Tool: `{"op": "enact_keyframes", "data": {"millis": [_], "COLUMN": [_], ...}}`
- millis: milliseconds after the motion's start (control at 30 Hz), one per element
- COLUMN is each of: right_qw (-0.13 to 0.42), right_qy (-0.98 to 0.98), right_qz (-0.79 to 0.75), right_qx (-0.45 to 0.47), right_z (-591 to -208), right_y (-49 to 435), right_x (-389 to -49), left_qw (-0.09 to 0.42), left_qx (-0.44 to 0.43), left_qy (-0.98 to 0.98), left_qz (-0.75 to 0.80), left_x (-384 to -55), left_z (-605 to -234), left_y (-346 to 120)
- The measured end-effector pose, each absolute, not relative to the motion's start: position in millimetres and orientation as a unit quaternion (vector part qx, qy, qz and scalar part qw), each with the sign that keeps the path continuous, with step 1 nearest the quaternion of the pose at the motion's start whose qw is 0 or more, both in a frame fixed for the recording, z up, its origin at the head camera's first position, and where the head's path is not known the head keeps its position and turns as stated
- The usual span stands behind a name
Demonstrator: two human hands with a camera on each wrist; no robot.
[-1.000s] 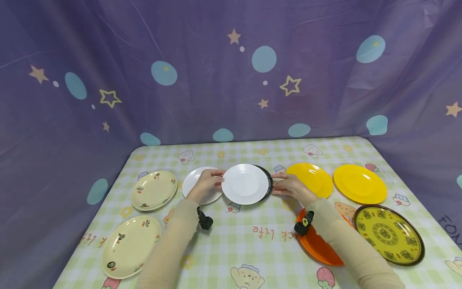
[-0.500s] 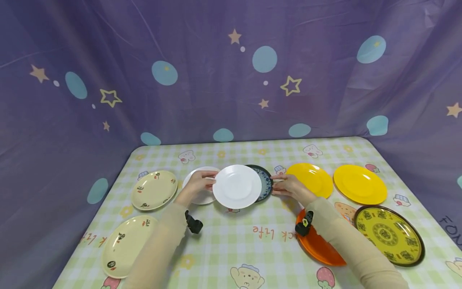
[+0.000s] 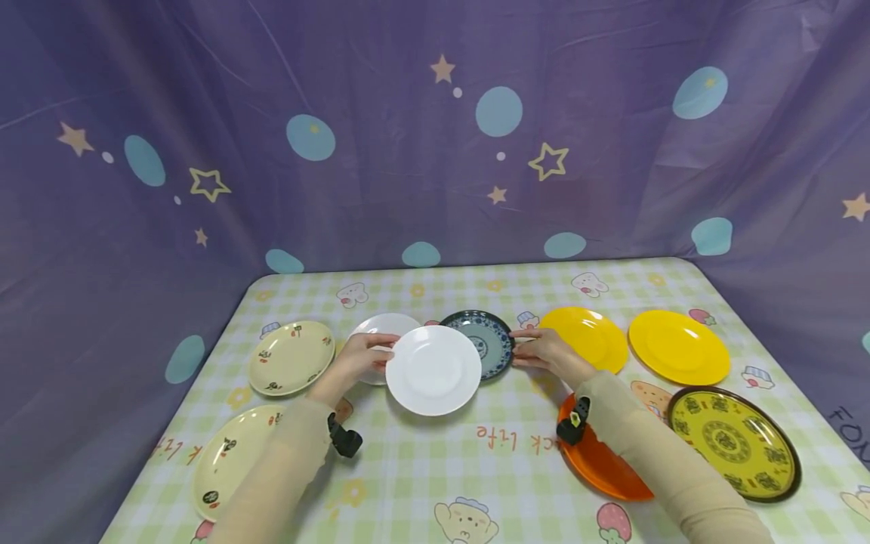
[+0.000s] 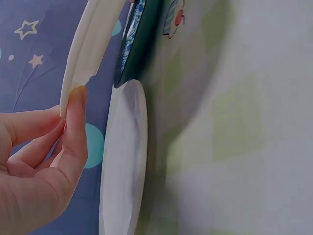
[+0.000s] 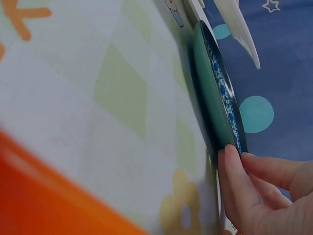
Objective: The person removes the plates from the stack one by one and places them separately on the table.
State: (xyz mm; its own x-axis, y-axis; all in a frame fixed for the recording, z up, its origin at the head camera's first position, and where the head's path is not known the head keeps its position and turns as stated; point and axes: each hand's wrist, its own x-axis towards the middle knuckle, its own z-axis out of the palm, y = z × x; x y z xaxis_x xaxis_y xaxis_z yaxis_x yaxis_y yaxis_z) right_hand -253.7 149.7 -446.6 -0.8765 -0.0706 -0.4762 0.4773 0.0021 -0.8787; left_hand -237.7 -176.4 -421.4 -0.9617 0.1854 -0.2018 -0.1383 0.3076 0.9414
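Note:
A white plate (image 3: 433,372) is raised above the table, its left rim pinched between thumb and fingers of my left hand (image 3: 363,359). In the left wrist view that hand (image 4: 49,152) grips the plate's edge (image 4: 85,49). Behind it a second white plate (image 3: 387,325) lies on the cloth, partly covered by the hand and the raised plate. A dark green plate with a blue flowered border (image 3: 492,340) sits right of the white ones. My right hand (image 3: 547,351) pinches its right rim, thumb above and fingers below, as the right wrist view shows at the green plate's side (image 5: 215,98).
Two cream plates (image 3: 292,359) lie at the left. On the right are two yellow plates (image 3: 678,347), an orange plate (image 3: 605,461) partly under the right forearm, and a dark-rimmed patterned plate (image 3: 730,442). A checked cloth (image 3: 421,476) covers the table.
My left hand has drawn the white plate left and toward me, off the green plate, which now shows more. The right hand stays at the green plate's rim.

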Motion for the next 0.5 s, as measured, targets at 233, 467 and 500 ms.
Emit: {"op": "enact_keyframes", "data": {"millis": [233, 467, 500], "right_qw": [0.197, 0.184, 0.185], "right_qy": [0.676, 0.682, 0.683], "right_qz": [-0.695, -0.694, -0.693], "right_qx": [0.144, 0.140, 0.141], "right_z": [-445, -445, -445], "right_y": [147, 146, 146], "right_x": [-252, -252, -252], "left_qw": [0.162, 0.178, 0.178], "left_qx": [0.016, 0.021, 0.021], "left_qy": [0.801, 0.801, 0.802], "left_qz": [0.577, 0.572, 0.570], "left_x": [-224, -214, -213], "left_z": [-421, -421, -421], "left_y": [-185, -196, -198]}}
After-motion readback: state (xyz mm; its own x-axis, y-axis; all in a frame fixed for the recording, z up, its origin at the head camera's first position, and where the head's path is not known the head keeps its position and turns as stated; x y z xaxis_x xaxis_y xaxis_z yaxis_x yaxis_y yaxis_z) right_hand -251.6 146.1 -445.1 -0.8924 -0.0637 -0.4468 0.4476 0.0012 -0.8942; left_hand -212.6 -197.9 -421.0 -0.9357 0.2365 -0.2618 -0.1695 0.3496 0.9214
